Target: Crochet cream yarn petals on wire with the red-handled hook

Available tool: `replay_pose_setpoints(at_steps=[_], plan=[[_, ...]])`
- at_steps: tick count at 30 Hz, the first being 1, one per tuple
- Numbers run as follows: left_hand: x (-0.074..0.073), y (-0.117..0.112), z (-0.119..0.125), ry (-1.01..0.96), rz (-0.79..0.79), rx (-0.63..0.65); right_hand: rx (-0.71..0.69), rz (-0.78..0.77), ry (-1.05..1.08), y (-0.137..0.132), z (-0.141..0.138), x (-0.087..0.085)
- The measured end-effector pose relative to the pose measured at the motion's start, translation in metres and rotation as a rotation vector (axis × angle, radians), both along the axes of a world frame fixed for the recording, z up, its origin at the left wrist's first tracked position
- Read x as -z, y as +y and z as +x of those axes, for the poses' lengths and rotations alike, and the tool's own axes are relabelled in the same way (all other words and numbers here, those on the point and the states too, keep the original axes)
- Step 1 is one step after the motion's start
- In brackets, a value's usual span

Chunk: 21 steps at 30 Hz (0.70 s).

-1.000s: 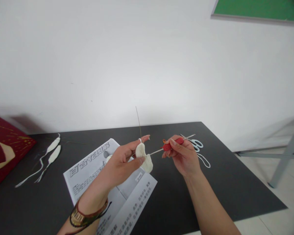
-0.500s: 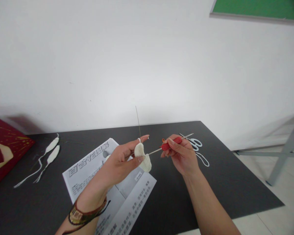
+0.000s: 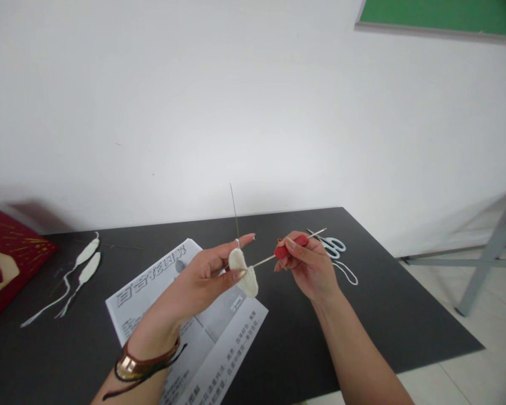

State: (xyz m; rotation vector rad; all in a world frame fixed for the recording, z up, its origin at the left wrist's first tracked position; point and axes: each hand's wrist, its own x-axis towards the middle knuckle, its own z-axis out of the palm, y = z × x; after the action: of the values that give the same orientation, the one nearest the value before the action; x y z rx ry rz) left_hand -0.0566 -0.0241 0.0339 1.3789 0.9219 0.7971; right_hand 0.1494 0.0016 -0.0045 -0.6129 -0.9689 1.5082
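Observation:
My left hand [image 3: 202, 279] pinches a small cream crocheted piece [image 3: 245, 274] above the black table [image 3: 354, 320], with yarn looped over the raised forefinger. A thin wire [image 3: 233, 209] stands up from that piece. My right hand [image 3: 307, 267] grips a red-handled crochet hook [image 3: 290, 247], and the hook's metal tip reaches left into the crocheted piece. A bracelet and dark cord circle my left wrist.
A printed instruction sheet [image 3: 152, 289] lies under my left hand. Two finished cream petals [image 3: 86, 260] with yarn tails lie at the left, beside a dark red box [image 3: 6, 256]. Scissors [image 3: 331, 244] and a white yarn loop lie behind my right hand. A metal frame stands at the right.
Both hands have drifted slightly left and down together. The hook tip has stayed in the crocheted piece.

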Motion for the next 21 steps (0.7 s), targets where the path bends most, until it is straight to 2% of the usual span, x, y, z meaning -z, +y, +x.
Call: replay_pose_setpoints(at_steps=[16,21], plan=[[-0.0008,0.0007,0.0023,-0.039,-0.042,-0.040,-0.018,-0.045,-0.009,-0.0006,-0.0049,0.0006],[0.0005,0.0029,0.0062,-0.008,0.014,-0.088,-0.006,-0.043,0.018,0.0006,-0.0062,0.0028]])
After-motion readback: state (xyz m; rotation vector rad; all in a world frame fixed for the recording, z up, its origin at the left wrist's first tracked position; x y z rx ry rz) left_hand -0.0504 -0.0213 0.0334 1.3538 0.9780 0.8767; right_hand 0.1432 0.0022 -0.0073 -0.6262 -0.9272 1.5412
